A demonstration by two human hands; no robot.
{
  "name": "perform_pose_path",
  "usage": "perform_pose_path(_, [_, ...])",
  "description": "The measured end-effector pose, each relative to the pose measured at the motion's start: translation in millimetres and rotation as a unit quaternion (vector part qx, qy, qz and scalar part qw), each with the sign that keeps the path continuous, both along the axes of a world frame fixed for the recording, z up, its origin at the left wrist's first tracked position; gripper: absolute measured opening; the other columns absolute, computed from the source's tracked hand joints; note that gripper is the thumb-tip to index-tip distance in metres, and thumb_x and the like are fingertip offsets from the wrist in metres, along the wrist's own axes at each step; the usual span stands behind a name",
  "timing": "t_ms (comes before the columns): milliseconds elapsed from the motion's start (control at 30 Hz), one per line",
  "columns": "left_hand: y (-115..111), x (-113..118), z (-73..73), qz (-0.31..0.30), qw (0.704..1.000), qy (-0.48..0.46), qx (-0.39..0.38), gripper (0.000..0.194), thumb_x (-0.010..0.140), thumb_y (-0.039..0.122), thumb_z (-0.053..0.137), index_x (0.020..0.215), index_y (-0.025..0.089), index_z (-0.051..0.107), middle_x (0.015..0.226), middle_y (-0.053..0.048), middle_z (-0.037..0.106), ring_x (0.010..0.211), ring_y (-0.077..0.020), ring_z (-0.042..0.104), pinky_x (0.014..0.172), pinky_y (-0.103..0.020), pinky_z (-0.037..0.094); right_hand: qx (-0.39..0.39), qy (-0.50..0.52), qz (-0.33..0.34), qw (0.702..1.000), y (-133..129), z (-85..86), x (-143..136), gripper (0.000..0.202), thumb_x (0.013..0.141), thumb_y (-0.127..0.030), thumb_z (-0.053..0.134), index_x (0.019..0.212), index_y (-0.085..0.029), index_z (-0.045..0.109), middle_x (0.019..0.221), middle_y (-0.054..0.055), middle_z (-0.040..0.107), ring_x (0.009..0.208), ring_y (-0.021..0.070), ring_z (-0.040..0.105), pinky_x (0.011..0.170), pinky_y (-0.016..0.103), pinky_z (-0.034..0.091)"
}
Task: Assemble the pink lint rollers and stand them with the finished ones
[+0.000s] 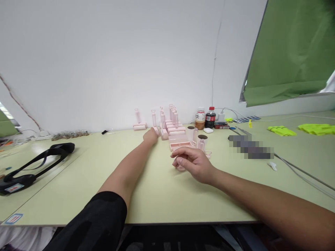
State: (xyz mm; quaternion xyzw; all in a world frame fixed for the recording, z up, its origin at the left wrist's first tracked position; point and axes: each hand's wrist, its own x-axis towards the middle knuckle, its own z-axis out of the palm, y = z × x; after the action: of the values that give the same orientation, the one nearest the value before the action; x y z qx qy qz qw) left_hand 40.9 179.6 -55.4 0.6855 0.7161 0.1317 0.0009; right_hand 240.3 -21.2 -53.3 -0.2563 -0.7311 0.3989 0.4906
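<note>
My left hand reaches far across the table, its fingers closed around the pink head of a lint roller; the fingertips are partly hidden. That roller's handle stands upright with a loop on top. My right hand hovers over the middle of the table, fingers loosely bent and apart. Just below its fingers is a small pink piece, partly covered and hard to make out. Behind it lies an open pink cover. Two sticky-paper rolls with brown cores stand beside clear pink handles.
Several upright lint rollers crowd near the wall, with another roller to the left. A cola bottle and a brown-drink bottle stand right of them. A black headset-like frame lies left; cables cross the right side.
</note>
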Motion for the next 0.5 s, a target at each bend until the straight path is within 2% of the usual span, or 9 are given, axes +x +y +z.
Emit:
perform_pose_path(100, [25, 0, 1.9, -0.002, 1.0, 0.004, 0.002, 0.034, 0.094, 0.032, 0.05, 0.122, 0.015, 0.049, 0.117, -0.016, 0.064, 0.108, -0.0267, 0.062, 0.086, -0.038, 0.048, 0.001, -0.006, 0.01, 1.0, -2, -1.4, -4, 0.016, 0.085, -0.026, 0.06, 0.096, -0.015, 0.065, 0.086, 0.007, 0.067, 0.074, 0.0171, 0.07, 0.064, 0.029, 0.056])
perform_pose_path(267, [54, -8, 6.7, -0.014, 1.0, 0.008, -0.009, 0.04, 0.094, 0.04, 0.054, 0.124, 0.016, 0.055, 0.121, -0.01, 0.06, 0.104, -0.0225, 0.06, 0.09, -0.046, 0.05, 0.024, -0.049, 0.015, 0.998, -7, -3.0, -10, 0.016, 0.084, -0.023, 0.059, 0.094, -0.014, 0.067, 0.084, 0.008, 0.068, 0.072, 0.0171, 0.069, 0.064, 0.029, 0.055])
perform_pose_path(500, [70, -8, 8.5, -0.027, 1.0, 0.006, -0.011, 0.033, 0.09, 0.032, 0.051, 0.119, 0.016, 0.052, 0.118, -0.018, 0.065, 0.11, -0.0315, 0.061, 0.087, -0.04, 0.047, 0.04, -0.073, 0.017, 0.996, -10, -1.0, -11, 0.015, 0.085, -0.022, 0.059, 0.094, -0.014, 0.068, 0.082, 0.006, 0.07, 0.072, 0.0158, 0.068, 0.063, 0.027, 0.054])
